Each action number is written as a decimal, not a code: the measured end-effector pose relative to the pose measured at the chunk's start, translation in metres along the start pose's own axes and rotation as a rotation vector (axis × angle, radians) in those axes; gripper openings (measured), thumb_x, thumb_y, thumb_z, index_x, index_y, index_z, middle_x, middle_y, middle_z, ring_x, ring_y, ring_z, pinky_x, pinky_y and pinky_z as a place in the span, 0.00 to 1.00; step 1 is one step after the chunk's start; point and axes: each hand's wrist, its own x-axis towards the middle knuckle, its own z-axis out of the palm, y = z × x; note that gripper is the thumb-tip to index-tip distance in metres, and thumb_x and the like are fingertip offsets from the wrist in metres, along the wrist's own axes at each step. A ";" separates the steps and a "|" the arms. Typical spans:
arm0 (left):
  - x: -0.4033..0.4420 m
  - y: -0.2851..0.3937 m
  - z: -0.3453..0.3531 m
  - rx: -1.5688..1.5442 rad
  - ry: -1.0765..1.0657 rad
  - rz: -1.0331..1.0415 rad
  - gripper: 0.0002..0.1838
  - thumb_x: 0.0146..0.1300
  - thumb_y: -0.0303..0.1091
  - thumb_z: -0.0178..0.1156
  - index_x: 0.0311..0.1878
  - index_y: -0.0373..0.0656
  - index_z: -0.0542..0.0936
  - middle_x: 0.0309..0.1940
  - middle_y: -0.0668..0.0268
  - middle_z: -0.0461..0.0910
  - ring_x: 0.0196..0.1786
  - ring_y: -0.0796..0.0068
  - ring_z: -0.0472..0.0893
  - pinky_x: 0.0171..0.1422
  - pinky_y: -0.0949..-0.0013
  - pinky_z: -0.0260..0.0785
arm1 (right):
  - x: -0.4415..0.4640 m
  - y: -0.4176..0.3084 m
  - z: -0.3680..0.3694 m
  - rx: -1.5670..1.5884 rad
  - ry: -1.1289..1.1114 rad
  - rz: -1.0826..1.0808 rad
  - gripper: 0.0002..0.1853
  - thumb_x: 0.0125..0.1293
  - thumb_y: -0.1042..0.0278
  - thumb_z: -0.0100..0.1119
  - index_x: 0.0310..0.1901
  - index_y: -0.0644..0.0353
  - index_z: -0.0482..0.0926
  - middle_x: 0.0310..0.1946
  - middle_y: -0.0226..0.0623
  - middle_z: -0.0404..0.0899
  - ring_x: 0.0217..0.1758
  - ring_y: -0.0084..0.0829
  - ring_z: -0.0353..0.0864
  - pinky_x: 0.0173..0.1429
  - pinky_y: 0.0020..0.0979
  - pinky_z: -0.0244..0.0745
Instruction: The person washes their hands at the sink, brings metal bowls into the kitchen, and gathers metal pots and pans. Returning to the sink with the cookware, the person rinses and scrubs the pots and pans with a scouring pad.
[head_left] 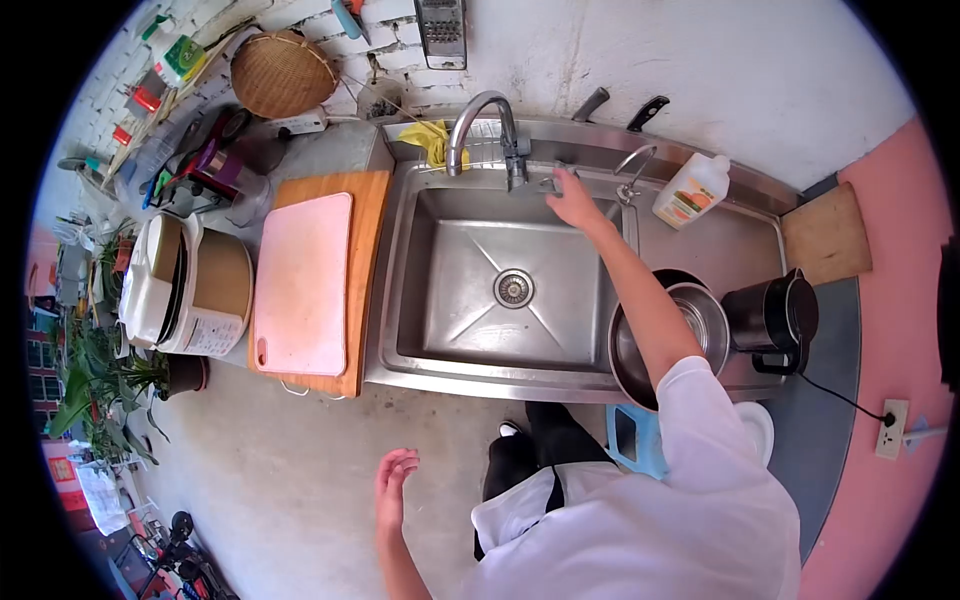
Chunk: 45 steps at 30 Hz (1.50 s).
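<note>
My right hand (576, 203) reaches over the back right corner of the steel sink (470, 365), just right of the curved faucet (484, 106). Its thumb and fingers are apart beside the metal at the faucet's base; whether they touch it I cannot tell. Nothing shows running from the spout. My left hand (394, 478) hangs over the floor in front of the counter, fingers loosely bent and holding nothing. A yellow cloth (428, 142) lies behind the sink. Under my right forearm sit a metal bowl (700, 315) and a dark pan (627, 355).
Left of the sink, a pink cutting board (303, 280) lies on a wooden board (367, 235), beside a rice cooker (215, 285). A white bottle (692, 190), two knives (648, 113) and a black kettle (770, 312) stand to the right. A blue stool (645, 440) is below the counter.
</note>
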 end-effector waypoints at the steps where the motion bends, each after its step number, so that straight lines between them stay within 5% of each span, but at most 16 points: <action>1: 0.020 0.008 0.016 0.047 -0.051 0.022 0.17 0.62 0.39 0.48 0.49 0.37 0.69 0.46 0.60 0.74 0.47 0.70 0.74 0.54 0.68 0.63 | 0.013 0.015 0.009 0.134 0.012 0.076 0.26 0.52 0.70 0.55 0.55 0.64 0.64 0.52 0.49 0.68 0.56 0.41 0.68 0.57 0.33 0.64; 8: 0.201 0.050 0.113 -0.011 -0.351 0.092 0.16 0.65 0.41 0.44 0.45 0.39 0.72 0.43 0.63 0.75 0.46 0.73 0.75 0.51 0.71 0.65 | -0.009 -0.015 0.013 0.111 -0.277 0.201 0.21 0.51 0.74 0.53 0.50 0.61 0.68 0.47 0.47 0.70 0.48 0.37 0.73 0.50 0.31 0.68; 12: 0.338 0.049 0.191 -0.385 -0.243 -0.039 0.15 0.65 0.38 0.42 0.47 0.39 0.71 0.44 0.61 0.74 0.44 0.72 0.75 0.48 0.71 0.68 | -0.037 -0.071 0.050 -0.094 0.054 0.008 0.20 0.56 0.74 0.51 0.52 0.59 0.67 0.48 0.46 0.70 0.51 0.36 0.71 0.52 0.33 0.66; 16: 0.419 0.028 0.232 -0.559 -0.168 -0.145 0.15 0.63 0.34 0.40 0.47 0.37 0.71 0.45 0.60 0.74 0.43 0.71 0.75 0.48 0.71 0.67 | -0.017 -0.086 0.141 1.046 -0.178 0.831 0.26 0.62 0.54 0.47 0.60 0.55 0.60 0.51 0.40 0.68 0.54 0.37 0.68 0.56 0.37 0.63; 20: 0.407 0.057 0.217 -0.074 -0.077 -0.020 0.23 0.64 0.44 0.38 0.51 0.33 0.68 0.41 0.60 0.73 0.46 0.67 0.72 0.53 0.69 0.61 | 0.015 -0.063 0.211 1.254 -0.322 0.757 0.30 0.61 0.48 0.46 0.61 0.53 0.56 0.54 0.44 0.66 0.57 0.39 0.65 0.58 0.38 0.62; 21: 0.394 0.059 0.224 0.141 0.143 0.139 0.24 0.64 0.45 0.38 0.50 0.33 0.69 0.44 0.55 0.72 0.47 0.61 0.72 0.54 0.65 0.61 | 0.014 -0.057 0.229 1.319 -0.368 0.726 0.31 0.61 0.46 0.45 0.61 0.53 0.55 0.54 0.45 0.65 0.58 0.39 0.65 0.59 0.38 0.62; 23: 0.411 0.046 0.197 0.262 0.115 0.428 0.28 0.63 0.50 0.37 0.50 0.33 0.69 0.46 0.49 0.72 0.50 0.52 0.70 0.57 0.59 0.59 | 0.028 -0.071 0.238 1.534 -0.497 0.845 0.26 0.62 0.50 0.46 0.58 0.55 0.61 0.49 0.41 0.69 0.51 0.33 0.70 0.54 0.35 0.66; 26: 0.433 0.035 0.149 0.621 -0.298 0.271 0.29 0.61 0.52 0.37 0.47 0.33 0.70 0.41 0.51 0.74 0.49 0.57 0.72 0.53 0.60 0.59 | 0.025 -0.097 0.224 1.346 -0.753 0.972 0.23 0.57 0.51 0.54 0.51 0.56 0.68 0.44 0.50 0.72 0.47 0.44 0.74 0.54 0.41 0.68; 28: 0.433 0.032 0.171 0.525 -0.180 0.074 0.27 0.59 0.53 0.40 0.42 0.34 0.71 0.35 0.51 0.75 0.46 0.58 0.73 0.50 0.59 0.60 | 0.002 -0.046 0.253 1.677 -0.727 0.949 0.19 0.55 0.56 0.58 0.44 0.59 0.73 0.38 0.48 0.75 0.40 0.44 0.77 0.47 0.39 0.73; 31: 0.433 0.031 0.198 0.388 -0.098 -0.156 0.26 0.56 0.54 0.45 0.36 0.36 0.71 0.28 0.54 0.75 0.42 0.62 0.75 0.45 0.60 0.63 | -0.033 0.025 0.319 1.803 -0.385 1.104 0.23 0.58 0.41 0.35 0.24 0.52 0.70 0.17 0.34 0.69 0.21 0.35 0.70 0.24 0.35 0.68; 34: 0.442 0.029 0.217 0.277 -0.192 -0.332 0.21 0.57 0.51 0.47 0.34 0.40 0.70 0.29 0.60 0.76 0.41 0.70 0.75 0.41 0.68 0.66 | -0.019 -0.017 0.274 1.641 -0.224 1.024 0.15 0.61 0.53 0.44 0.36 0.55 0.73 0.29 0.38 0.73 0.28 0.30 0.74 0.31 0.30 0.72; 35: 0.446 0.018 0.224 -0.158 -0.039 -0.397 0.17 0.58 0.47 0.48 0.35 0.40 0.70 0.31 0.62 0.76 0.40 0.73 0.75 0.41 0.69 0.67 | -0.017 -0.022 0.258 1.556 -0.132 0.973 0.12 0.63 0.59 0.48 0.42 0.57 0.74 0.35 0.40 0.75 0.32 0.28 0.77 0.35 0.28 0.74; 38: 0.450 0.006 0.213 -0.552 0.150 -0.434 0.13 0.61 0.40 0.47 0.39 0.39 0.72 0.34 0.63 0.76 0.40 0.78 0.74 0.42 0.71 0.67 | -0.019 0.001 0.312 1.524 0.108 0.880 0.07 0.60 0.64 0.52 0.36 0.56 0.75 0.30 0.36 0.76 0.29 0.25 0.76 0.31 0.27 0.73; 40: 0.432 0.026 0.206 -0.321 0.125 -0.171 0.17 0.64 0.40 0.44 0.45 0.37 0.73 0.36 0.64 0.76 0.41 0.78 0.74 0.44 0.71 0.66 | -0.008 0.007 0.323 1.508 0.213 0.844 0.05 0.59 0.66 0.54 0.34 0.55 0.76 0.28 0.34 0.76 0.28 0.23 0.76 0.30 0.26 0.73; 43: 0.423 0.015 0.195 -0.255 0.152 -0.178 0.18 0.65 0.39 0.44 0.47 0.33 0.72 0.39 0.61 0.75 0.43 0.73 0.74 0.48 0.72 0.65 | 0.022 -0.032 0.295 0.698 0.205 0.696 0.08 0.56 0.69 0.54 0.33 0.65 0.75 0.20 0.34 0.78 0.23 0.24 0.76 0.27 0.23 0.70; 45: 0.417 0.033 0.192 -0.422 0.184 -0.303 0.21 0.64 0.41 0.50 0.51 0.32 0.68 0.44 0.58 0.73 0.45 0.70 0.74 0.49 0.70 0.66 | 0.031 -0.050 0.302 1.004 0.279 0.558 0.09 0.58 0.67 0.53 0.35 0.64 0.75 0.25 0.38 0.80 0.23 0.23 0.76 0.29 0.23 0.70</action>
